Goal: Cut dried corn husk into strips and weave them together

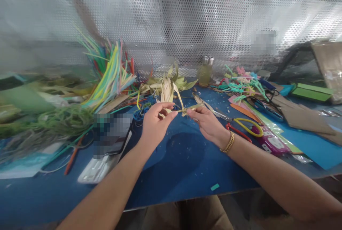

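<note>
Above the middle of the blue table, my left hand (157, 118) pinches one end of a thin pale strip of dried corn husk (181, 110). My right hand (207, 120), with a gold bracelet at the wrist, grips the other end between thumb and fingers. Another narrow piece of husk rises from the strip between the hands. Just behind them lies a bunch of dried corn husks (167, 89), cream to green. Scissors (244, 125) with one yellow and one red handle rest right of my right hand, their blades partly hidden.
Colourful pipe cleaners (112, 73) stand at the back left, near green twine (65, 119). A phone (120, 135) lies left. A jar (205, 71) stands by the perforated metal screen (184, 23). To the right are a magenta plastic device (272, 142) and cardboard (307, 110).
</note>
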A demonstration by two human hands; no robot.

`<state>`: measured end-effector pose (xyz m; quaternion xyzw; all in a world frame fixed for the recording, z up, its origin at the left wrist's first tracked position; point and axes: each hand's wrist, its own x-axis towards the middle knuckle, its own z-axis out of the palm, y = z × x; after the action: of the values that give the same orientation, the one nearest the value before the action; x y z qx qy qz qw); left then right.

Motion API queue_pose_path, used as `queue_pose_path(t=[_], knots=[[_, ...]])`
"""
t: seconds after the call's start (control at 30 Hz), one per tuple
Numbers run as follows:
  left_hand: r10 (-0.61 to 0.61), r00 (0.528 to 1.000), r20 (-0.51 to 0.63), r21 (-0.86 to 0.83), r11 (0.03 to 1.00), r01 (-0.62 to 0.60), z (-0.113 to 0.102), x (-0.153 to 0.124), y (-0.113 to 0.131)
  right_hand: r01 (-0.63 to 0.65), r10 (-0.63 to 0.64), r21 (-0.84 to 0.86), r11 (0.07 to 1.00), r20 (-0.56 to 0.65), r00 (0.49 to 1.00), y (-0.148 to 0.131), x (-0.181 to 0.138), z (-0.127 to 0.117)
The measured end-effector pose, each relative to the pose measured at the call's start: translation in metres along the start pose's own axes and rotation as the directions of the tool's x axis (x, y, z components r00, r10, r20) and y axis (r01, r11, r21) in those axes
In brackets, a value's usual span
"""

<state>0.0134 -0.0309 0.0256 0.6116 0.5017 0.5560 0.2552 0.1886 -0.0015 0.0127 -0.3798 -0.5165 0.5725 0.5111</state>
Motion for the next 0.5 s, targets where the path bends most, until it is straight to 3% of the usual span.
queue_pose_path(t=[0.17, 0.5], knots=[[-0.113, 0.981, 0.154, -0.156, 0.978, 0.137, 0.010, -0.006, 0.003, 0.028, -0.028, 0.025, 0.999, 0.027, 0.999, 0.002, -0.002, 0.002], [-0.124, 0.971, 0.205, -0.213, 0.963, 0.167, 0.010, -0.003, -0.001, -0.009, 0.006, 0.065, 0.998, 0.053, 0.999, 0.005, -0.003, 0.001]])
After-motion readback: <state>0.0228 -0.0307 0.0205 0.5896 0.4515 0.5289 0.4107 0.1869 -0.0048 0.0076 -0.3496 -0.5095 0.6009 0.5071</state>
